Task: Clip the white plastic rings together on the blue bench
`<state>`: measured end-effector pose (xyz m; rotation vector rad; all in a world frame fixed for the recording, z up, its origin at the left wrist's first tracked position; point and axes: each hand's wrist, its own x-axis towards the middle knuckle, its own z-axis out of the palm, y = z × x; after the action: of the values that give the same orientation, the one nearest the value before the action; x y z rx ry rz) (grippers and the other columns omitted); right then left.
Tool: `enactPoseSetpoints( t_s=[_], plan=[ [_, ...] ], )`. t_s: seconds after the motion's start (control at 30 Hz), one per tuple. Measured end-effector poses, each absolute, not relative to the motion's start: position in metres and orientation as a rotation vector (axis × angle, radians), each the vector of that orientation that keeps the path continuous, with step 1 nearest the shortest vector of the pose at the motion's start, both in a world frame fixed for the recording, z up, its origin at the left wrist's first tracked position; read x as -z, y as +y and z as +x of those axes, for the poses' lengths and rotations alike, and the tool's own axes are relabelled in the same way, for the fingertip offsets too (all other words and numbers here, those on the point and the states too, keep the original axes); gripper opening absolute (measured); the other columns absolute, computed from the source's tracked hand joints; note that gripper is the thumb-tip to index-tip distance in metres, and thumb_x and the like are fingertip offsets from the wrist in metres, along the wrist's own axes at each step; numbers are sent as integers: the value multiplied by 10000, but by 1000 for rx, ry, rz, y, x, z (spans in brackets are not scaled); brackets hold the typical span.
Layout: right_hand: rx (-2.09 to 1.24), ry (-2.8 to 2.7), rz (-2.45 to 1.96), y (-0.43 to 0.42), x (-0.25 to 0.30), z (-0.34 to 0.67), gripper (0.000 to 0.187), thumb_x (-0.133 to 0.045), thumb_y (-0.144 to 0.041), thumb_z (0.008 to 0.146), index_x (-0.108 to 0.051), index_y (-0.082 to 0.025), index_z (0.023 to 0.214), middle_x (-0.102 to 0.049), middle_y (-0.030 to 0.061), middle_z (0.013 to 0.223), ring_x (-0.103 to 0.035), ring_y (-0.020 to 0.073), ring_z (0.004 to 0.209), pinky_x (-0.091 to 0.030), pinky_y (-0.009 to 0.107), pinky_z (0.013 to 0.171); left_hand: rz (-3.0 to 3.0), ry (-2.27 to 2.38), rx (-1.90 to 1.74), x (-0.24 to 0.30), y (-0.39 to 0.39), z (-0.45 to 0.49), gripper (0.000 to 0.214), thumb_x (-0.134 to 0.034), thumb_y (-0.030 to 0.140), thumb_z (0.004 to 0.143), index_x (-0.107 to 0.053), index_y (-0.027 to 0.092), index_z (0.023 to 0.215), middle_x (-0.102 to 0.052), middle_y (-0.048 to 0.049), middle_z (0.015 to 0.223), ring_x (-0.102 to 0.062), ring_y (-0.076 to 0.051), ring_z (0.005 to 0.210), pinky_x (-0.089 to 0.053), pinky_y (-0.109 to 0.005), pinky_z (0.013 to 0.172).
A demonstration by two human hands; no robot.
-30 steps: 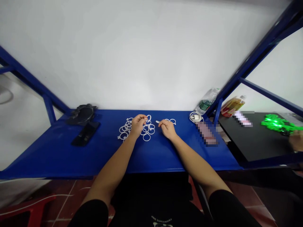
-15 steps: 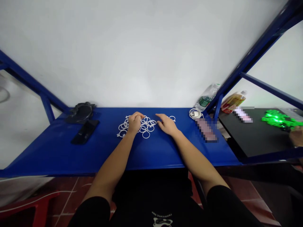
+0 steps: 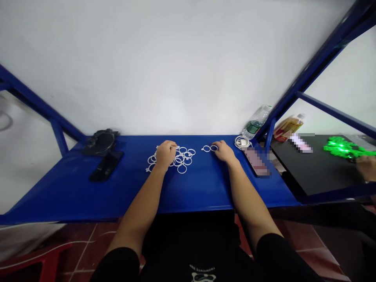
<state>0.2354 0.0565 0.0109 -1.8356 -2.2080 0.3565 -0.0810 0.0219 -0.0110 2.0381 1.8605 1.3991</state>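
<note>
Several thin white plastic rings with small knobs form a loose pile (image 3: 182, 160) on the blue table. My left hand (image 3: 166, 154) is closed over the left part of this pile, and a bit of a white ring shows at its fingertips. Its palm hides some of the rings below. To the right of the pile, two white rings (image 3: 206, 149) lie side by side, apart from the others. My right hand (image 3: 225, 151) has its fingers closed at the right-hand one of these two, covering part of it.
A black phone (image 3: 105, 166) and a dark bundle in plastic (image 3: 102, 141) lie on the left of the blue table (image 3: 194, 192). Toward the right are a coiled white cable (image 3: 242, 143), a water bottle (image 3: 257, 123) and a blurred-out phone (image 3: 255, 161). Beyond the blue frame, another person's hand (image 3: 366, 167) touches glowing green pieces (image 3: 340, 147).
My right hand has moved right, from beside the pile to the two separate rings, and its fingers have closed there. My left hand has stayed nearly in place at the pile.
</note>
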Motion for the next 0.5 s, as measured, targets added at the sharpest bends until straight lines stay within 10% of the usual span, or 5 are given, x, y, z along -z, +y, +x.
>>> enactPoseSetpoints(
  t_s=[0.5],
  plan=[
    [-316,-2468,-1509,49,8,205,254,-481,-155,1019,-720,-240,1018,-656,60,1055,-629,177,847,-429,258,761,2319,1501,-1164,19,9,-45,276,-572,128,914,-769,220,1085,-732,-53,1090,-700,-194,935,-569,-337,889]
  ],
)
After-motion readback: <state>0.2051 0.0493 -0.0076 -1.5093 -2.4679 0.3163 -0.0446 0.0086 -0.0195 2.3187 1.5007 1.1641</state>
